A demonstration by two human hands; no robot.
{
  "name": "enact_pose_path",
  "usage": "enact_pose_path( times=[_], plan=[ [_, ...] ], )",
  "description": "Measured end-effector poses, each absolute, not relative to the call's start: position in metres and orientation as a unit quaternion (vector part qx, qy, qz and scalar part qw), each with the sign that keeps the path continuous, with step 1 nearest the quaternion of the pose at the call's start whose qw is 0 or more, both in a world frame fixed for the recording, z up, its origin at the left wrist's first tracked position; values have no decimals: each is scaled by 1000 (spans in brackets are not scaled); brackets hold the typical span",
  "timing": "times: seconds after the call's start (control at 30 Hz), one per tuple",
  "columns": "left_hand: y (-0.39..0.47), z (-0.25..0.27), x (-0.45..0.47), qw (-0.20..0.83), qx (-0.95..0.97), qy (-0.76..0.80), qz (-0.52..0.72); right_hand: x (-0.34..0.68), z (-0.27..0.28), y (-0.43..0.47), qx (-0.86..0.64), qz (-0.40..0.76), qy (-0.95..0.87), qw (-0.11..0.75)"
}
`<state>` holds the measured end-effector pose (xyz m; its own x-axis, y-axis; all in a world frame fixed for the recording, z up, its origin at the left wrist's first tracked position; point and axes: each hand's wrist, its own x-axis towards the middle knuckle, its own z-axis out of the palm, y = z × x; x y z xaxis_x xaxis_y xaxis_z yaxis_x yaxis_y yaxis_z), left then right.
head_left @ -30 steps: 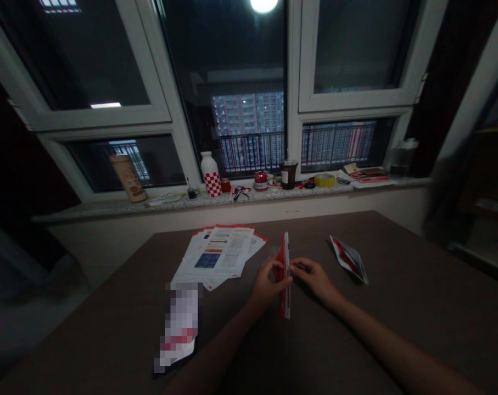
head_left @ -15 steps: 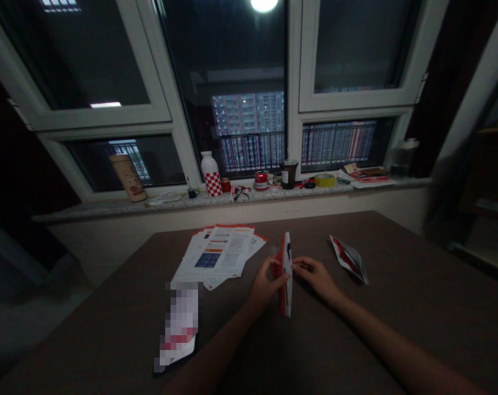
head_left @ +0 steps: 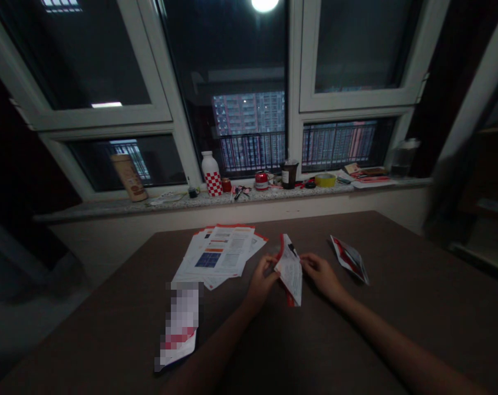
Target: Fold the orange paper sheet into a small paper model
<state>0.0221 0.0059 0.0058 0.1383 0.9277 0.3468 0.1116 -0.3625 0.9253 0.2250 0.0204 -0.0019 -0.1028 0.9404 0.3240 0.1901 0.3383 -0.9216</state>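
Observation:
A folded sheet of paper (head_left: 290, 275), white with printed text and red along its edges, is held up over the dark table between my two hands. My left hand (head_left: 262, 285) pinches its left edge between thumb and fingers. At the opposite edge, my right hand (head_left: 322, 277) has its fingertips closed on the paper. Right of my right hand lies another folded red-and-white sheet (head_left: 351, 260), standing partly open on the tabletop. A fanned pile of printed sheets (head_left: 222, 260) with orange-red borders rests to the left of my left hand.
A flat object with a blurred-out surface (head_left: 179, 329), perhaps a phone, lies at the near left of the brown table (head_left: 314, 351). Along the windowsill stand a checkered bottle (head_left: 212, 174), a tan tumbler (head_left: 129, 178), a dark cup (head_left: 289, 174) and a yellow tape roll (head_left: 325, 180).
The folded sheet has turned from nearly edge-on, so its white printed face now shows, its lower end swung right. My right hand has shifted slightly right with its edge.

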Motion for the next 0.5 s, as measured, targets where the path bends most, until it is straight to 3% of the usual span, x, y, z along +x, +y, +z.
enact_pose_path(
  times=[0.2, 0.37, 0.5],
  plan=[
    [16, -5, 20, 376, 618, 441, 532, 229, -4, 20, -466, 341, -649, 495],
    [19, -5, 13, 302, 644, 466, 526, 234, -6, 23, -489, 309, -645, 499],
    [16, 0, 12, 286, 648, 480, 518, 233, -10, 26, -474, 336, -632, 512]
  ],
)
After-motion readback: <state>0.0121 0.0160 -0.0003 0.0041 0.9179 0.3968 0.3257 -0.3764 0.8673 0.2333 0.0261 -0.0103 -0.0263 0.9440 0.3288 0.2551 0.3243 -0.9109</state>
